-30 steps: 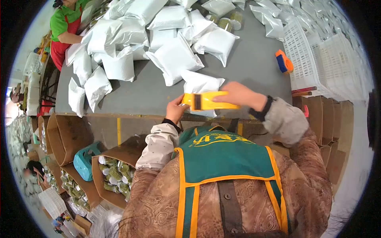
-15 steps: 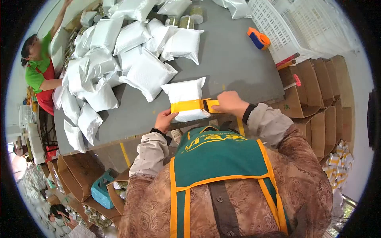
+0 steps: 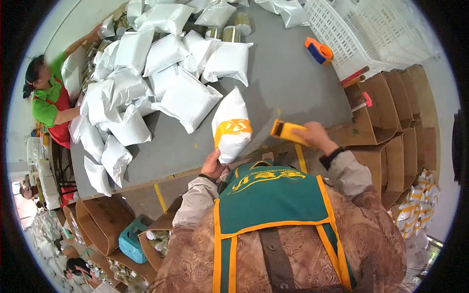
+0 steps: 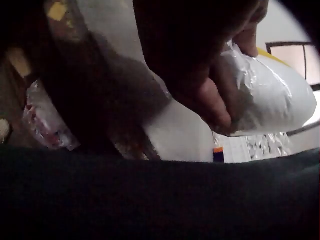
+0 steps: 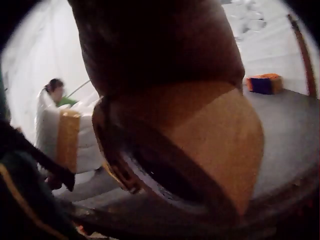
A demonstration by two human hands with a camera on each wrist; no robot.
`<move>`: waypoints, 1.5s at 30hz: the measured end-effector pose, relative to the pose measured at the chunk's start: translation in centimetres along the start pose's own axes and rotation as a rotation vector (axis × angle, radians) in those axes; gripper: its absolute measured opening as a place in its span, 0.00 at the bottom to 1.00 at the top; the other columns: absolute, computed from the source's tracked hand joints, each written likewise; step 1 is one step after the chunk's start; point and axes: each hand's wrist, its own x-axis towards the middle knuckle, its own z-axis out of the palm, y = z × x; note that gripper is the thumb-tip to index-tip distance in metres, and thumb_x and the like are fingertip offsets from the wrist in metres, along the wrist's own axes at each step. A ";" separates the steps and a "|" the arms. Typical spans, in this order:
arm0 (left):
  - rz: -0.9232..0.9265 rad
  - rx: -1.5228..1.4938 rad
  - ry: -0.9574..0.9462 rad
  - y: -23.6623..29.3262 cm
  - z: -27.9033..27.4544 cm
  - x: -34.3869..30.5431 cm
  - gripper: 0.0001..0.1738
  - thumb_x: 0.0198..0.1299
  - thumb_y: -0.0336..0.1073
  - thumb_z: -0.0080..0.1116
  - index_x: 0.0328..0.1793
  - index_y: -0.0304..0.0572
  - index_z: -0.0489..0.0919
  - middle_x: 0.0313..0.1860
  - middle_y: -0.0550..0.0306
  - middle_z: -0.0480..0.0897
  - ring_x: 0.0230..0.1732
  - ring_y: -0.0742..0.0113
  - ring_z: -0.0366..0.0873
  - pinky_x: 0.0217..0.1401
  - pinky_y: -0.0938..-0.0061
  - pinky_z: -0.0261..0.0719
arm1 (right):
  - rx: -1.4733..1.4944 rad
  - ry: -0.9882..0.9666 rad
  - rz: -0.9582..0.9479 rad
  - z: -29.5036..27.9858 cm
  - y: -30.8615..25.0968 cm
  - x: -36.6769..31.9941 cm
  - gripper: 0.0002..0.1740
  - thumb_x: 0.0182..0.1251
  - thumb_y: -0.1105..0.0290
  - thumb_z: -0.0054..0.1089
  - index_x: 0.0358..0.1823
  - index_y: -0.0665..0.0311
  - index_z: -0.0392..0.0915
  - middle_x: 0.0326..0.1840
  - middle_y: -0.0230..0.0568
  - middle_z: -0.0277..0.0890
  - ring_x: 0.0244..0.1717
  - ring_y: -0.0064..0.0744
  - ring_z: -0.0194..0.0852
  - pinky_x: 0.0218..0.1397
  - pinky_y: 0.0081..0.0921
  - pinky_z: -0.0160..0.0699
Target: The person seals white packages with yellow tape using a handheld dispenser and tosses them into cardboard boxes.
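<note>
My left hand (image 3: 213, 165) grips the lower corner of a white mailer bag (image 3: 233, 103), which is tilted up over the table's near edge. A band of yellow tape (image 3: 233, 127) with white print runs across the bag. In the left wrist view the thumb and fingers pinch the crumpled end of the bag (image 4: 272, 95). To the right, apart from the bag, my right hand (image 3: 317, 137) holds a yellow tape dispenser (image 3: 289, 132). The right wrist view shows its tape roll (image 5: 210, 135) close up, below the hand.
White mailer bags (image 3: 188, 100) are heaped on the grey table (image 3: 283, 78), with several jars (image 3: 231, 34) among them. An orange and blue tape dispenser (image 3: 318, 50) lies near white crates (image 3: 349, 41). Cardboard boxes (image 3: 371, 132) stand at right. A person in green (image 3: 46, 105) works at left.
The tape dispenser has come away from the bag to the right, leaving the yellow band on it. My left hand has lifted and turned the bag upright from the table edge.
</note>
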 end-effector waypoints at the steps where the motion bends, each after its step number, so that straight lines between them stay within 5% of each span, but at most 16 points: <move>1: 0.000 0.067 -0.005 0.1 0.6 0.9 0.28 0.68 0.45 0.52 0.70 0.41 0.65 0.65 0.53 0.73 0.63 0.57 0.73 0.63 0.61 0.74 | 0.139 0.001 0.079 -1.2 1.9 -0.1 0.35 0.57 0.38 0.59 0.32 0.71 0.83 0.25 0.47 0.80 0.27 0.39 0.80 0.30 0.34 0.75; 3: 0.021 0.198 0.006 0.9 2.3 3.3 0.28 0.67 0.42 0.54 0.70 0.39 0.65 0.65 0.52 0.73 0.63 0.59 0.72 0.63 0.67 0.73 | 0.752 0.175 0.105 -2.5 4.4 -1.7 0.30 0.63 0.45 0.59 0.36 0.73 0.82 0.27 0.36 0.80 0.26 0.26 0.76 0.28 0.25 0.72; 5: 0.021 0.532 -0.003 4.5 10.3 3.3 0.29 0.66 0.41 0.56 0.70 0.36 0.64 0.62 0.47 0.75 0.61 0.59 0.73 0.64 0.69 0.70 | 0.931 0.404 0.199 -4.7 4.8 -2.5 0.25 0.66 0.50 0.58 0.37 0.72 0.81 0.29 0.30 0.77 0.26 0.21 0.73 0.28 0.22 0.70; 7: 0.310 0.479 -0.023 4.1 12.2 6.2 0.33 0.60 0.42 0.63 0.67 0.35 0.65 0.54 0.48 0.75 0.54 0.62 0.73 0.60 0.68 0.70 | 1.196 0.511 0.225 -6.5 4.8 -3.3 0.24 0.67 0.49 0.58 0.41 0.68 0.81 0.29 0.31 0.76 0.24 0.22 0.72 0.27 0.22 0.70; 10: 0.828 1.426 0.844 6.8 9.8 7.1 0.46 0.47 0.42 0.73 0.69 0.34 0.60 0.58 0.42 0.71 0.57 0.52 0.71 0.67 0.65 0.64 | 1.374 0.573 0.187 -7.4 4.5 -4.3 0.21 0.70 0.52 0.54 0.45 0.65 0.79 0.31 0.30 0.77 0.26 0.21 0.72 0.28 0.21 0.70; 13: 0.640 1.131 1.263 11.1 6.6 5.5 0.52 0.35 0.40 0.78 0.66 0.31 0.61 0.64 0.38 0.67 0.62 0.48 0.69 0.68 0.64 0.63 | 1.382 0.413 0.084 -5.7 4.5 -4.9 0.21 0.71 0.53 0.53 0.46 0.66 0.79 0.32 0.30 0.77 0.28 0.20 0.73 0.28 0.20 0.71; 16: 0.689 0.801 0.813 11.7 -4.9 10.3 0.50 0.34 0.37 0.78 0.64 0.28 0.63 0.63 0.37 0.70 0.62 0.47 0.70 0.65 0.64 0.67 | 1.340 0.301 0.081 -3.2 2.0 -4.6 0.20 0.72 0.56 0.53 0.44 0.68 0.79 0.36 0.31 0.79 0.31 0.20 0.75 0.33 0.19 0.73; 25: 0.470 0.748 0.528 17.0 -4.2 0.0 0.33 0.47 0.34 0.72 0.58 0.25 0.71 0.52 0.47 0.79 0.51 0.62 0.77 0.53 0.70 0.74 | 1.134 0.050 0.053 -0.7 -5.3 -3.6 0.19 0.68 0.56 0.59 0.34 0.69 0.80 0.24 0.30 0.76 0.20 0.18 0.71 0.23 0.17 0.67; 27: 0.486 1.110 0.553 18.4 -5.2 -4.2 0.30 0.47 0.33 0.71 0.55 0.27 0.73 0.50 0.48 0.80 0.49 0.66 0.76 0.52 0.72 0.74 | 1.141 0.038 0.028 -0.3 -6.0 -3.2 0.19 0.67 0.56 0.59 0.34 0.69 0.80 0.23 0.31 0.76 0.20 0.18 0.71 0.22 0.18 0.68; 29: 0.634 1.598 0.682 20.1 -0.4 -9.7 0.25 0.40 0.31 0.69 0.48 0.31 0.76 0.39 0.47 0.78 0.45 0.52 0.76 0.49 0.64 0.75 | 1.117 0.029 -0.002 0.0 -6.4 -2.6 0.19 0.68 0.56 0.59 0.34 0.70 0.80 0.24 0.31 0.76 0.19 0.18 0.71 0.22 0.18 0.68; 31: 0.822 2.005 0.551 20.5 2.4 -11.7 0.22 0.41 0.27 0.63 0.48 0.36 0.77 0.39 0.46 0.77 0.48 0.49 0.73 0.49 0.61 0.73 | 1.062 0.017 -0.034 0.6 -6.5 -2.0 0.19 0.68 0.57 0.59 0.35 0.70 0.80 0.24 0.32 0.77 0.19 0.19 0.71 0.22 0.18 0.68; 33: 0.840 2.017 0.395 17.8 4.1 -10.7 0.23 0.42 0.24 0.58 0.50 0.39 0.77 0.44 0.47 0.76 0.49 0.48 0.73 0.54 0.60 0.72 | 1.061 -0.001 -0.044 1.3 -6.8 -1.4 0.19 0.68 0.58 0.58 0.35 0.71 0.80 0.25 0.32 0.77 0.20 0.18 0.71 0.23 0.18 0.68; 37: 0.610 1.629 -0.209 10.4 7.3 -7.8 0.29 0.46 0.29 0.62 0.59 0.46 0.73 0.61 0.46 0.70 0.62 0.46 0.68 0.66 0.56 0.66 | 1.094 -0.029 -0.062 1.9 -8.8 -1.1 0.18 0.69 0.59 0.58 0.36 0.71 0.80 0.26 0.31 0.77 0.23 0.16 0.70 0.26 0.17 0.67; 40: 0.956 1.770 0.082 9.0 5.5 -8.1 0.31 0.48 0.34 0.64 0.62 0.48 0.72 0.65 0.45 0.67 0.69 0.43 0.61 0.70 0.50 0.60 | 1.003 -0.134 -0.097 2.0 -8.8 -1.1 0.18 0.69 0.59 0.56 0.41 0.71 0.80 0.28 0.32 0.78 0.23 0.18 0.72 0.26 0.17 0.69; 43: 0.778 1.822 0.804 10.0 3.3 -10.8 0.39 0.49 0.47 0.68 0.69 0.56 0.68 0.67 0.37 0.63 0.70 0.35 0.56 0.69 0.47 0.57 | 0.941 -0.148 -0.179 2.5 -9.6 -1.7 0.17 0.68 0.60 0.59 0.35 0.71 0.80 0.26 0.27 0.75 0.25 0.13 0.66 0.27 0.16 0.64; 45: 0.702 1.670 0.687 7.6 0.0 -9.2 0.41 0.49 0.50 0.68 0.72 0.59 0.65 0.67 0.34 0.61 0.68 0.35 0.56 0.69 0.47 0.57 | 0.913 -0.227 -0.197 3.3 -9.4 -1.4 0.16 0.67 0.61 0.60 0.33 0.70 0.80 0.26 0.25 0.73 0.26 0.12 0.64 0.27 0.16 0.63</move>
